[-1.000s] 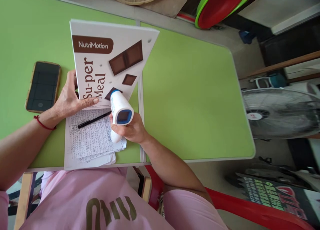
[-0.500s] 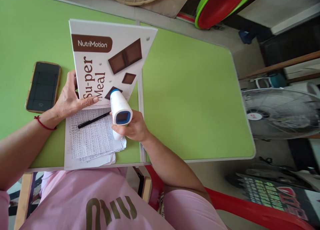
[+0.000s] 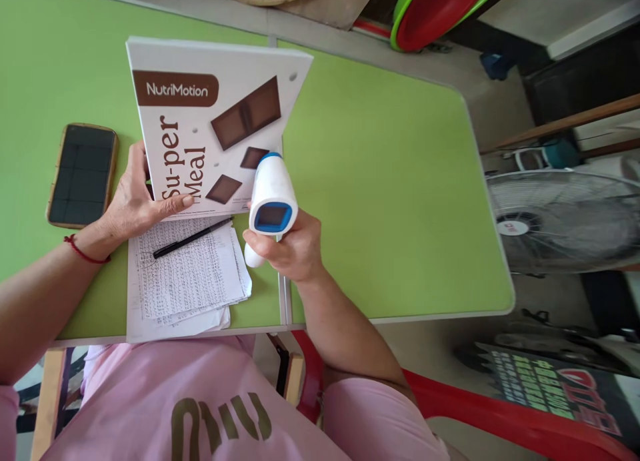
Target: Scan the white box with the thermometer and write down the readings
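Note:
A white NutriMotion box [image 3: 185, 141] printed with brown chocolate pieces is held tilted up by my left hand [image 3: 137, 197], thumb across its lower front and fingers behind. My right hand [image 3: 293, 244] is wrapped round the handle of a white and blue infrared thermometer [image 3: 273, 187]. Its dark screen faces me and its blue tip is close to the box's lower right corner. Whether the tip touches the box I cannot tell. Below the box lie handwritten papers [image 3: 187, 281] with a black pen [image 3: 190, 239] across them.
A phone [image 3: 83, 174] in a yellowish case lies left of my left hand on the green table [image 3: 390, 194]. Beyond the table's right end stands a fan [image 3: 560, 221]. A red chair [image 3: 480, 401] is beside me, and a red and green round tub [image 3: 440, 14] is at the far side.
My right hand has moved the thermometer right and slightly away from me, uncovering more of the box's lower front. The box in my left hand has shifted slightly left.

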`<state>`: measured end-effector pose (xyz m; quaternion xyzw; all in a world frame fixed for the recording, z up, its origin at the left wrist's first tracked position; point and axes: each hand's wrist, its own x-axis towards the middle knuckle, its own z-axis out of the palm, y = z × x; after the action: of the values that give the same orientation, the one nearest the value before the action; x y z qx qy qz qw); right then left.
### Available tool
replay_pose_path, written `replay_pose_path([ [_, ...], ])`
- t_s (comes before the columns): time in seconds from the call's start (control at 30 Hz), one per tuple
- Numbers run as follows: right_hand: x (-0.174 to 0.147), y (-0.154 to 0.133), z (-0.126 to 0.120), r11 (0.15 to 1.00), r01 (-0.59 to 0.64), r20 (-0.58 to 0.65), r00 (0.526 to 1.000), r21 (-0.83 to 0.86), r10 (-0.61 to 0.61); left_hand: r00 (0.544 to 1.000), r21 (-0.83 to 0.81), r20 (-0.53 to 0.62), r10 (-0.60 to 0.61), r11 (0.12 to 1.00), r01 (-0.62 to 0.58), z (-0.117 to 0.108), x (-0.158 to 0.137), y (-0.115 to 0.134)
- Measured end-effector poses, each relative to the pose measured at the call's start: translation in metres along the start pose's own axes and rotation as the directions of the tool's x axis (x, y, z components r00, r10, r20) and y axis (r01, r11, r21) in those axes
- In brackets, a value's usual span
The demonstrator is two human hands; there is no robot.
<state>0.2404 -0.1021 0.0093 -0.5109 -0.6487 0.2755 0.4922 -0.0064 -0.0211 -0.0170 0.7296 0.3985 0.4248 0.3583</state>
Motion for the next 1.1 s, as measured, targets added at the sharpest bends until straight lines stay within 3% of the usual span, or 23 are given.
replay_pose_path([
  [0.23,0.002,-0.001,-0.002,0.998,-0.048,-0.048,0.998,-0.051,0.046,1.0,0.069,0.008,-0.008,0.998,0.008,-0.003,0.0,-0.001],
  [0.37,0.001,0.003,-0.001,0.997,-0.048,-0.053,0.998,-0.064,0.044,0.999,0.022,-0.037,-0.03,0.999,0.031,-0.002,-0.002,0.0],
  [0.57,-0.001,0.005,-0.003,0.999,-0.022,-0.029,0.999,-0.03,0.021,0.991,0.014,-0.132,0.019,1.0,-0.018,-0.004,-0.001,0.001],
  [0.67,-0.001,0.003,-0.006,0.999,0.042,-0.022,0.999,-0.029,-0.042,0.976,0.012,-0.188,0.11,0.994,-0.11,-0.003,0.003,0.002],
  [0.87,0.01,0.011,-0.013,0.937,0.092,-0.008,0.995,-0.337,-0.101,0.973,-0.015,-0.179,0.147,0.988,-0.152,-0.001,0.01,0.005],
  [1.1,0.023,0.025,-0.022,0.755,0.102,0.066,0.995,-0.648,-0.078,0.976,0.128,-0.182,0.116,0.987,-0.094,-0.007,0.016,-0.005],
])
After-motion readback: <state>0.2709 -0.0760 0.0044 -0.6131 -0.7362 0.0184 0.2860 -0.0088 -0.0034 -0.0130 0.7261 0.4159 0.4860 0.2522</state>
